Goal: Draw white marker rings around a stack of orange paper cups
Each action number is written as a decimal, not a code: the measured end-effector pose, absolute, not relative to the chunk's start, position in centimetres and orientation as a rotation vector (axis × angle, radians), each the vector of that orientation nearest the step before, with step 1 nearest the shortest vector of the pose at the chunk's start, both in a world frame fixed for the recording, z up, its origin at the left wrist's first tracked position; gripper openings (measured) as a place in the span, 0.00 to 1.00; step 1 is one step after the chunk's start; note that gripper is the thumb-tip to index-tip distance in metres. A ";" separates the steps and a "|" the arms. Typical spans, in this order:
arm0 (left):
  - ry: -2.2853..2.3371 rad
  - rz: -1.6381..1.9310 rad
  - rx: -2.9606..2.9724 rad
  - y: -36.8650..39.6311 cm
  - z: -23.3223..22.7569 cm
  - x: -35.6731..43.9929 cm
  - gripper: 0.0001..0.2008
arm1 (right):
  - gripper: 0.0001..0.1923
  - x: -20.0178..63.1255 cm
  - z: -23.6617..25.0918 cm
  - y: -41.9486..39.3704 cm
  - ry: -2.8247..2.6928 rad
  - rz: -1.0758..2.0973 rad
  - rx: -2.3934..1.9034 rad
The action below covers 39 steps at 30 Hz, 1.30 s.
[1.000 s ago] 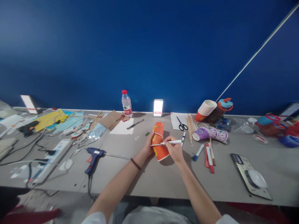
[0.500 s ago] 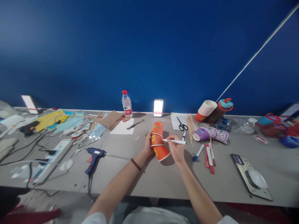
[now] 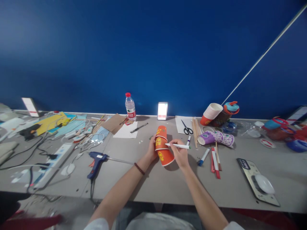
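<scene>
Orange paper cups [image 3: 161, 142], joined end to end in a bent row with yellow lettering, lie tilted above the grey table in front of me. My left hand [image 3: 152, 148] is wrapped round their left side; some of its fingers are hidden behind the cups. A white marker [image 3: 178, 145] with a green end is pinched in my right hand [image 3: 180, 154]. Its tip points left, at the middle cup; whether it touches the surface I cannot tell. A purple-capped marker [image 3: 188, 140] lies just beyond the right hand.
A blue glue gun [image 3: 96, 163] and a power strip [image 3: 54, 167] lie to the left. Scissors [image 3: 187, 127], stacked cups [image 3: 211, 114], purple cups [image 3: 216, 138] and several markers [image 3: 215, 163] are at the right. A water bottle [image 3: 130, 108] and a lit phone [image 3: 162, 111] stand behind.
The cups have turned slightly in my left hand, so more yellow lettering faces me. The marker in my right hand has shifted a little to the left.
</scene>
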<state>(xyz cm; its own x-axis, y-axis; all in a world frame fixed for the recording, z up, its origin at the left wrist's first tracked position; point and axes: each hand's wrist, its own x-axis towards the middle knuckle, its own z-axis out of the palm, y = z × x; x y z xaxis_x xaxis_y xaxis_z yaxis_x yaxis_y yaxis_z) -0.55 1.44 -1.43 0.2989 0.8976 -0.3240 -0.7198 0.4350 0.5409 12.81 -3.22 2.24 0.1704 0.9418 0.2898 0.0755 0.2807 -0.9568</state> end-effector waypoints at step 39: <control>0.609 1.077 0.259 1.5 -0.9 -0.6 0.22 | 0.07 12.5 2.4 -3.5 -1.337 0.903 -1.148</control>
<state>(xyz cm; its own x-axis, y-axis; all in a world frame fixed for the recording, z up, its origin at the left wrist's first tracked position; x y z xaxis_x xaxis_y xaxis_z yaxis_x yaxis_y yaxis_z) -0.55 1.51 -0.91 0.3317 0.8811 -0.3372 -0.7431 0.4642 0.4820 12.50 -3.46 2.38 0.0717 0.9656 0.2498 0.1294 0.2394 -0.9623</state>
